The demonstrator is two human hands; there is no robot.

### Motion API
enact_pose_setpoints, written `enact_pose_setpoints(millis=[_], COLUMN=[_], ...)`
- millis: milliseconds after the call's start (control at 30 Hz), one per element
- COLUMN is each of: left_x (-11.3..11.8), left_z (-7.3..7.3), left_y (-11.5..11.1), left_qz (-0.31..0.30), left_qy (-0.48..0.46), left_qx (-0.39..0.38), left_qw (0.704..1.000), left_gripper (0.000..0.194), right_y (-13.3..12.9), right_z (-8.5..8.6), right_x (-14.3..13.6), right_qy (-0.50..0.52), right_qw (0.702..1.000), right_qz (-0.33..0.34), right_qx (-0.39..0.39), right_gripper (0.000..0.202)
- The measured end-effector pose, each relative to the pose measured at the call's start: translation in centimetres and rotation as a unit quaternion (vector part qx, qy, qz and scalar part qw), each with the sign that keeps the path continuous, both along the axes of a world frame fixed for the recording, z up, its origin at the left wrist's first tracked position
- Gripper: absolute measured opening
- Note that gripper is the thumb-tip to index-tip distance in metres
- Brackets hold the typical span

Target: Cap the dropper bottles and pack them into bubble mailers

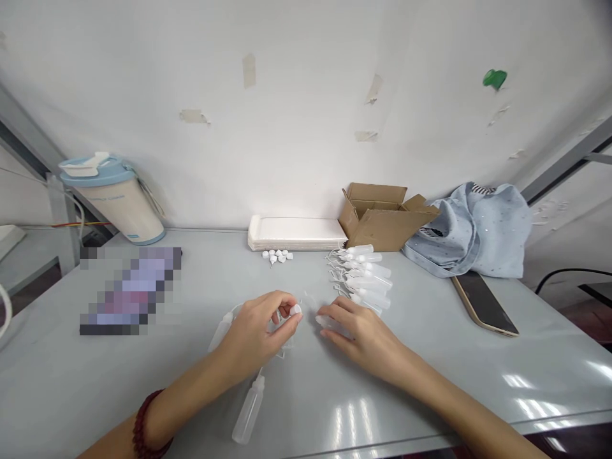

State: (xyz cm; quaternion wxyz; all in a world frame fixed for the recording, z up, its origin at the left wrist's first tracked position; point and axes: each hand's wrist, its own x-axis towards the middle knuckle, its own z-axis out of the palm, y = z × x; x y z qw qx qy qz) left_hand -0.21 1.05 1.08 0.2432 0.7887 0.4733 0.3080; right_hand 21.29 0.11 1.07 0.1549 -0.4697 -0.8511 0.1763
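Observation:
Between thumb and fingers my left hand (268,322) pinches a small white cap (296,310). My right hand (358,328) is closed around a translucent squeeze bottle (332,324), lying sideways with its thin tip pointing left toward the cap; cap and tip are apart. Close to my left wrist lies one loose translucent bottle (249,411), and another bottle (221,330) shows partly behind that hand. Several bottles (368,280) with thin tips are heaped beyond my right hand. A little cluster of white caps (277,256) sits farther back.
At the wall lie a stack of white padded envelopes (299,233) and an open cardboard box (387,223). A blue cloth bag (492,229) and a phone (485,305) are on the right. A tumbler (119,197) and a pixelated device (131,293) stand left.

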Motion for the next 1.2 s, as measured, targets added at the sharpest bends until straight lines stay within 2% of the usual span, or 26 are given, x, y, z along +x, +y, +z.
enact_pose_setpoints(millis=[100,200,400,567,667,767,900,1067,1200], left_x=[0.2,0.5,0.6,0.3,0.3,0.4,0.6,0.8,0.8], left_z=[0.4,0.4,-0.6,-0.9,-0.7,-0.3,0.5,1.1,1.3], left_y=[-0.2,-0.5,-0.8,-1.0,-1.1,-1.2,-1.2,-1.3,-1.4], left_qz=[-0.037,-0.07,-0.089,-0.123,-0.129,-0.116,-0.038,-0.042,-0.056], left_qy=[-0.024,-0.028,-0.023,0.067,0.085,0.028,-0.056,-0.101,-0.144], left_qx=[-0.035,-0.01,0.108,0.25,0.265,0.216,0.055,-0.115,-0.179], left_qw=[0.998,0.997,0.99,0.958,0.952,0.969,0.996,0.987,0.972], left_gripper=[0.014,0.019,0.016,0.016,0.017,0.018,0.015,0.002,0.007], right_y=[-0.2,-0.4,-0.6,-0.6,-0.6,-0.7,-0.7,-0.6,-0.7], right_z=[0.1,0.0,-0.1,-0.4,-0.6,-0.7,-0.7,-0.8,-1.0], right_x=[-0.2,-0.4,-0.6,-0.6,-0.6,-0.7,-0.8,-0.7,-0.7], right_qy=[0.075,0.122,0.166,0.183,0.192,0.202,0.209,0.194,0.187], right_qw=[0.996,0.99,0.983,0.98,0.977,0.975,0.971,0.97,0.97], right_qz=[0.031,0.048,0.047,0.039,0.045,0.046,0.047,0.05,0.058], right_qx=[0.024,0.045,0.059,0.072,0.078,0.085,0.108,0.139,0.143], right_gripper=[0.027,0.027,0.025,0.024,0.024,0.026,0.025,0.025,0.027])
